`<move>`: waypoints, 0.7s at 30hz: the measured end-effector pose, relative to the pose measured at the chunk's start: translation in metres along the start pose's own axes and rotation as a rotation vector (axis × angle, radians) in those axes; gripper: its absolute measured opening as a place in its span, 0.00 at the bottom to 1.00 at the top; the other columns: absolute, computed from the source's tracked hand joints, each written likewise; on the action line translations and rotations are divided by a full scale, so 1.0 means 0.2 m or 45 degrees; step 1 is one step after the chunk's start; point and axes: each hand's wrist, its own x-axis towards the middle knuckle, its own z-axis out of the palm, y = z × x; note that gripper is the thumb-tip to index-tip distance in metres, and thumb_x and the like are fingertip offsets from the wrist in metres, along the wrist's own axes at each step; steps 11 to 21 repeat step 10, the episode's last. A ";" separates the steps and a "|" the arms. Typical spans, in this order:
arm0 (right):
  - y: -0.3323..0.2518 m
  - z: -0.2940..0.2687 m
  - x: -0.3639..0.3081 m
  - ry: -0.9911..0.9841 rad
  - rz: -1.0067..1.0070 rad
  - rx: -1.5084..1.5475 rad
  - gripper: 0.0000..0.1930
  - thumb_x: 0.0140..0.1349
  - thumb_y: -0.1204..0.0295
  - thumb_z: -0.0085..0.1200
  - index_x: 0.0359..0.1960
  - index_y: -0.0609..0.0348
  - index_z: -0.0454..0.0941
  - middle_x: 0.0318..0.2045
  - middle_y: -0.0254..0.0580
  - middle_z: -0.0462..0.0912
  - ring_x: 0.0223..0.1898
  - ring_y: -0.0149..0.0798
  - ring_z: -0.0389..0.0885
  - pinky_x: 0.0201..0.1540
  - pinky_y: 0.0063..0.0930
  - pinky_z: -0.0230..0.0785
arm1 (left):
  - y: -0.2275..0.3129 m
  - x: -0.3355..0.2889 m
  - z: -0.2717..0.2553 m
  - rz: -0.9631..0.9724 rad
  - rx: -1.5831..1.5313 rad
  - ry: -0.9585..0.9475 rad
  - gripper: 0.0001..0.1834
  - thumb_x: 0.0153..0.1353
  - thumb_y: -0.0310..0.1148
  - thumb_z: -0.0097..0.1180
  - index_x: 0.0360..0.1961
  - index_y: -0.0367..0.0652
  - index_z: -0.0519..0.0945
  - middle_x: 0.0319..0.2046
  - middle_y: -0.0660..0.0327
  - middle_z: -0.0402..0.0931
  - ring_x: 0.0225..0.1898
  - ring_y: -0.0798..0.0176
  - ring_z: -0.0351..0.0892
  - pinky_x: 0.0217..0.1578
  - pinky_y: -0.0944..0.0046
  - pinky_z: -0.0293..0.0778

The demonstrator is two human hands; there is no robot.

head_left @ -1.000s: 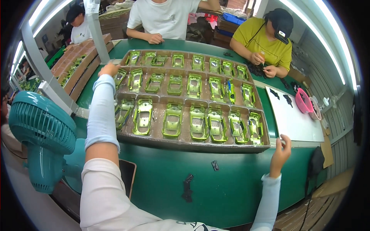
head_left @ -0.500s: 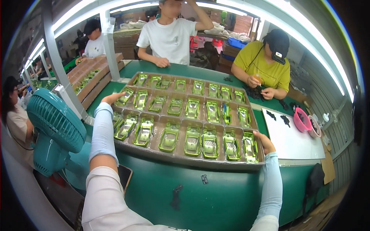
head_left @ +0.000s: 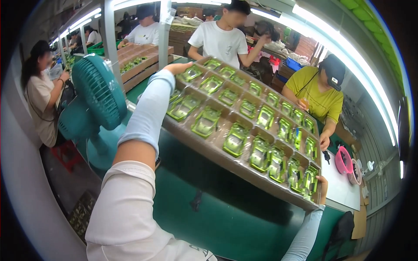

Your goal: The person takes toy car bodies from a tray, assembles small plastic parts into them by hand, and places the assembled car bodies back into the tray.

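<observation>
A brown compartmented tray is up off the green table, tilted down toward the right. Green plastic toy car shells fill its cells, several in all. One cell also has a narrow blue piece. My left hand grips the tray's far left corner, fingers partly hidden by the wall. At the near right corner, my right hand is closed round the edge, most of its fingers out of sight beneath.
A teal fan stands left of my arm. On the green table lies a dark piece. Two people sit or stand across the table. Right are a white board and a pink basket; stacked brown trays stand far left.
The tray has been raised and turned, its left end going up and away and its right end dropping nearer. Both hands moved with it. The view has shifted left.
</observation>
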 end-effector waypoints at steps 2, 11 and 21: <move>-0.03 0.03 -0.08 0.033 -0.071 0.056 0.16 0.48 0.68 0.44 0.36 0.67 0.72 0.27 0.47 0.79 0.22 0.40 0.78 0.29 0.30 0.74 | 0.16 -0.07 -0.02 0.001 0.051 0.015 0.40 0.57 0.61 0.33 0.59 0.38 0.55 0.60 0.52 0.51 0.62 0.57 0.48 0.58 0.59 0.43; -0.34 -0.37 -0.37 -0.213 -0.067 0.098 0.20 0.47 0.64 0.46 0.38 0.68 0.71 0.26 0.47 0.80 0.22 0.43 0.79 0.29 0.30 0.76 | 0.76 -0.65 0.14 -0.111 0.219 0.033 0.46 0.51 0.69 0.32 0.63 0.48 0.45 0.64 0.54 0.36 0.65 0.47 0.34 0.56 0.35 0.35; -0.34 -0.37 -0.37 -0.213 -0.067 0.098 0.20 0.47 0.64 0.46 0.38 0.68 0.71 0.26 0.47 0.80 0.22 0.43 0.79 0.29 0.30 0.76 | 0.76 -0.65 0.14 -0.111 0.219 0.033 0.46 0.51 0.69 0.32 0.63 0.48 0.45 0.64 0.54 0.36 0.65 0.47 0.34 0.56 0.35 0.35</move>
